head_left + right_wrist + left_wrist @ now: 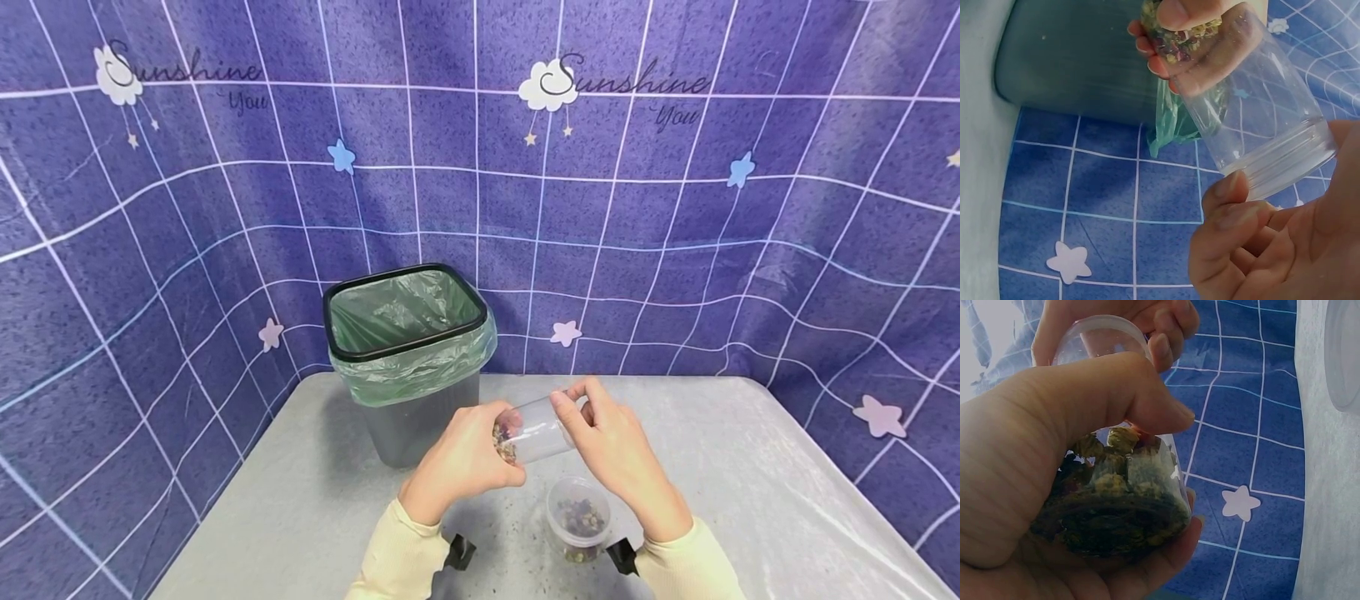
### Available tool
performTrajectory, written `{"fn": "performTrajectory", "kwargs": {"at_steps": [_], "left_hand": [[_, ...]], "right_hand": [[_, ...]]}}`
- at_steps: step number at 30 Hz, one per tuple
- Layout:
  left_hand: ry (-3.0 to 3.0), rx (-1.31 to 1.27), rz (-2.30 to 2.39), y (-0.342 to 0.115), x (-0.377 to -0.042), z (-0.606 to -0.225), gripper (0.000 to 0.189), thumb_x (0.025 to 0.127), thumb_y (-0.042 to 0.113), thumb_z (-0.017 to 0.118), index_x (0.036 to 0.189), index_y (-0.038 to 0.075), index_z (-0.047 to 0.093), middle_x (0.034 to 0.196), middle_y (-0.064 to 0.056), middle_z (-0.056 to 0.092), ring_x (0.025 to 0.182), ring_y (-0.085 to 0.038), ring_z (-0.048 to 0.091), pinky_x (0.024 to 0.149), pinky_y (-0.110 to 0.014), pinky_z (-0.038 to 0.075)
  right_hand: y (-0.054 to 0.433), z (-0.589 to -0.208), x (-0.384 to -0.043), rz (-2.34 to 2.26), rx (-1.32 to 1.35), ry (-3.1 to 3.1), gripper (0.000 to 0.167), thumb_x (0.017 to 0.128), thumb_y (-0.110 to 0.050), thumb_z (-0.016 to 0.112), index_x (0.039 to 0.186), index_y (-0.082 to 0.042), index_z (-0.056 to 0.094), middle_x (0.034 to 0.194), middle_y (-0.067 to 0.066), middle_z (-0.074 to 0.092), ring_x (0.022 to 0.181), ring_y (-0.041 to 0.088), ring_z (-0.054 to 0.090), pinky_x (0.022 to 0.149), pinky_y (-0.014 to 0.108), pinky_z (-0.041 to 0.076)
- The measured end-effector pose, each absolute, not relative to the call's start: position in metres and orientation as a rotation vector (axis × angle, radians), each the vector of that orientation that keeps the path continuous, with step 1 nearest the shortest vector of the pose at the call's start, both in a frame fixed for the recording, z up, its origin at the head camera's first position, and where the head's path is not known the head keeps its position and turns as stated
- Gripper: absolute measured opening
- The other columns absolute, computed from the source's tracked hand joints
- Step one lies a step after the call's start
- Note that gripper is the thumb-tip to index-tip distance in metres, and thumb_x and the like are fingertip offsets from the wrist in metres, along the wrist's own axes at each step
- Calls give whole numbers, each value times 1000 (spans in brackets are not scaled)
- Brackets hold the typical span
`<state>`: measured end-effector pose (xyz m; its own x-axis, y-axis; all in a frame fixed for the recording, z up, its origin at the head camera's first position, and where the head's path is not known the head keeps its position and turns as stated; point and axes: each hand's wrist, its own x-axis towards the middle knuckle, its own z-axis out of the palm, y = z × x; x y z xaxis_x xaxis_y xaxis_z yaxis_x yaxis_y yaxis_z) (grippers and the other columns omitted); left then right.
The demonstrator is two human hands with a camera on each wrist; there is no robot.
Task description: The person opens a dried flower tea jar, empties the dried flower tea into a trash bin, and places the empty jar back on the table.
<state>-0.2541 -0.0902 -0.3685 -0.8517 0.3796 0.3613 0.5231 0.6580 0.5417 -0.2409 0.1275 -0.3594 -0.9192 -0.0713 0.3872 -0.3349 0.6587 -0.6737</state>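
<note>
A clear plastic jar [542, 429] is held tilted on its side between both hands above the table. Dried flowers [1116, 487], yellowish with dark purple bits, are gathered at its closed bottom. My left hand [468, 450] grips that bottom end, thumb across the wall and fingers curled beneath. At the other end, my right hand [611, 433] holds the jar by its ridged mouth end [1285, 159], fingers on one side and thumb on the other. Below the hands, a round clear tub [577, 508] with more dried flowers inside stands on the table.
A grey trash bin [420, 425] with a black rim and green liner bag [412, 375] stands at the back left of the grey-white table [675, 433]. Small crumbs lie around the tub. A purple gridded curtain [510, 200] encloses the back and sides.
</note>
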Motion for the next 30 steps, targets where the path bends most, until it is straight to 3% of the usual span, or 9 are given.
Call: {"fn": "performTrajectory", "kwargs": {"at_steps": [9,30], "left_hand": [[-2650,-738,-947,-91,-254,-368,44,57,20,85,95,24,64,78,11,63,65,-7,58,58,-25,49],[-2633,-744,-958,-93,-254,-369,43,58,20,85,96,24,65,78,12,63,66,-6,58,58,-24,49]], "right_hand": [[132,-359,-240,1133,449,-2510,24,104,-49,56,115,-27,57,71,-8,55,60,11,51,58,29,43],[141,-354,-235,1165,712,-2515,30,106,-37,57,134,-32,49,98,-4,66,80,8,65,70,29,52]]}}
